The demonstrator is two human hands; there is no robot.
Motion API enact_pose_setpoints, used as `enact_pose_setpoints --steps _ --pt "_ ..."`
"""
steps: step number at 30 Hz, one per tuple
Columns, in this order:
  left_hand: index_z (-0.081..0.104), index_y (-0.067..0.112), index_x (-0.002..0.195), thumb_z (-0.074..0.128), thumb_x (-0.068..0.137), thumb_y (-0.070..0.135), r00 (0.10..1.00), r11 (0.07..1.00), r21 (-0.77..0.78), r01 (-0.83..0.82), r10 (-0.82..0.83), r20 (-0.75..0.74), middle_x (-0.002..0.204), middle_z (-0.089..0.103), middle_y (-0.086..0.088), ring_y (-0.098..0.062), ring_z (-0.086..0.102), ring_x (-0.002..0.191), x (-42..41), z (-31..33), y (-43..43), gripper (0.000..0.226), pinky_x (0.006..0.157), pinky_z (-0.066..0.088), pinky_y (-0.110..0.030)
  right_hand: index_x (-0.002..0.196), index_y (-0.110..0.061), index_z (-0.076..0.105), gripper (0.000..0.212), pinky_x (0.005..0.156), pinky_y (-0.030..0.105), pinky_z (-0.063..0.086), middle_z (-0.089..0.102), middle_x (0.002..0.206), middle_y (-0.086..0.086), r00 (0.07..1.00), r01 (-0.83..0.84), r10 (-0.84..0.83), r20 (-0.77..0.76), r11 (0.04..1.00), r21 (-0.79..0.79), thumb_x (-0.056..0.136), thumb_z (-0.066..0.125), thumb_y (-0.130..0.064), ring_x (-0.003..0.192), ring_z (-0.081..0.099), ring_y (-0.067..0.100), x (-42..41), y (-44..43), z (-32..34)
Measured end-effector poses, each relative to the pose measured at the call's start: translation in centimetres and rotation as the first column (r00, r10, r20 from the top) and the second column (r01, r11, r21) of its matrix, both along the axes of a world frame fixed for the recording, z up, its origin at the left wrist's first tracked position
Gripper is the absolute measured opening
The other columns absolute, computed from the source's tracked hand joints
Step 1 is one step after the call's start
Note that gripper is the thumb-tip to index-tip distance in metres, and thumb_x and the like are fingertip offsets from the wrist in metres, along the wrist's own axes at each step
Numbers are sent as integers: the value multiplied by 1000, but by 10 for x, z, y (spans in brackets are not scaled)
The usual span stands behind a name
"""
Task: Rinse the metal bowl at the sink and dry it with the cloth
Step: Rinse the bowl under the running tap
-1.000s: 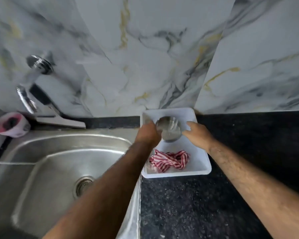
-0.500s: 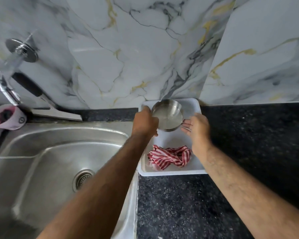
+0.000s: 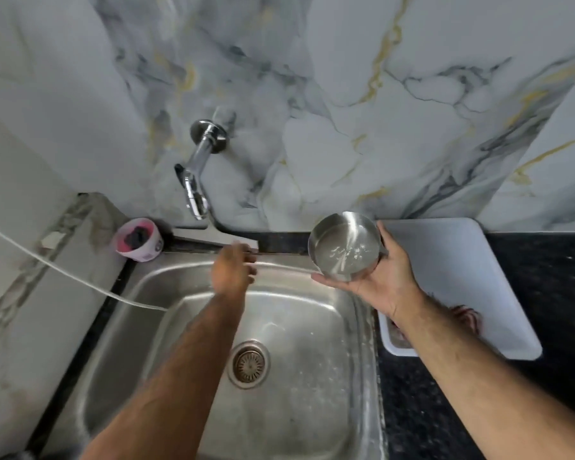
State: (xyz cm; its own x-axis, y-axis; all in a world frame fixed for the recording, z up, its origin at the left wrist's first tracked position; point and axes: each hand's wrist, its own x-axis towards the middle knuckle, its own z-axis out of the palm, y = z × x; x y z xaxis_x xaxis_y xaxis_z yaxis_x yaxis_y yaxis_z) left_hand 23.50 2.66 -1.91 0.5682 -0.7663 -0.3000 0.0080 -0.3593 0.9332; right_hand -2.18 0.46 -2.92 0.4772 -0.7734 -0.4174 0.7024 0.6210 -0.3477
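Note:
My right hand holds the small metal bowl from below, tilted with its mouth toward me, over the sink's back right corner. My left hand is empty with fingers loosely apart, stretched over the steel sink toward the back rim, below the wall tap. No water runs from the tap. The red-and-white striped cloth lies in the white tray on the right, mostly hidden behind my right forearm.
A pink cup with something dark inside stands at the sink's back left corner. A flat metal piece lies along the back ledge. A white cord crosses the left counter. Black granite counter lies on the right.
The bowl has been lifted out of the tray and carried left to the sink, passing from my left hand into my right. My left hand has let go and reached toward the tap side.

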Motion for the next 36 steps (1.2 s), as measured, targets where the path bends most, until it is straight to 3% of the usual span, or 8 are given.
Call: enact_pose_setpoints --steps 2,5,9,11,16,23,31,36 --pt "62 5 113 30 104 61 954 960 -103 -259 271 130 106 71 -24 -37 67 85 45 8 4 65 77 56 -43 134 -8 74 66 95 86 48 71 136 31 1000 -21 21 -4 1000 12 92 74 -59 119 68 59 33 0 2" --pt "57 21 106 23 90 85 900 941 -326 -91 218 378 91 71 -8 -16 68 87 76 53 2 75 71 50 -31 145 -12 63 71 96 79 52 69 139 31 999 -30 30 21 1000 -4 92 73 -59 121 68 57 83 -3 -2" --pt "59 24 97 44 89 71 533 962 136 237 -246 809 70 60 3 -26 58 67 92 106 -36 50 65 45 -35 147 -12 61 76 102 72 53 69 141 30 999 -39 39 15 999 -7 92 67 -64 122 70 52 147 -12 -6" --pt "57 18 92 51 87 53 451 927 278 253 -367 814 64 48 3 -26 50 62 92 119 -46 36 64 40 -33 146 -12 62 76 106 73 50 69 141 30 999 -39 39 18 999 -5 91 69 -64 123 69 52 173 -16 -7" --pt "45 11 103 53 95 42 553 870 276 409 -477 683 71 48 3 -12 49 59 97 114 -53 34 47 32 -27 147 -8 60 85 104 67 53 66 143 33 993 -83 83 80 997 -1 88 69 -69 133 61 53 215 -24 -9" --pt "51 11 106 51 99 48 412 659 295 692 -696 589 83 62 2 -12 60 72 129 116 -61 38 58 43 -29 142 1 64 91 102 62 57 59 148 37 962 -143 149 231 989 -40 90 65 -73 133 59 56 248 -32 -13" --pt "56 11 107 49 97 54 394 586 247 772 -745 538 85 68 0 -18 67 76 137 109 -70 45 73 57 -42 130 3 73 86 101 60 59 71 133 33 956 -132 148 253 988 -80 92 63 -73 121 69 52 264 -41 -21" --pt "50 20 100 49 100 58 395 610 243 754 -717 575 80 59 7 -8 55 69 138 105 -68 39 62 40 -28 135 -6 73 71 113 67 47 70 142 24 964 -93 126 235 985 -146 88 73 -61 132 65 46 272 -44 -19"
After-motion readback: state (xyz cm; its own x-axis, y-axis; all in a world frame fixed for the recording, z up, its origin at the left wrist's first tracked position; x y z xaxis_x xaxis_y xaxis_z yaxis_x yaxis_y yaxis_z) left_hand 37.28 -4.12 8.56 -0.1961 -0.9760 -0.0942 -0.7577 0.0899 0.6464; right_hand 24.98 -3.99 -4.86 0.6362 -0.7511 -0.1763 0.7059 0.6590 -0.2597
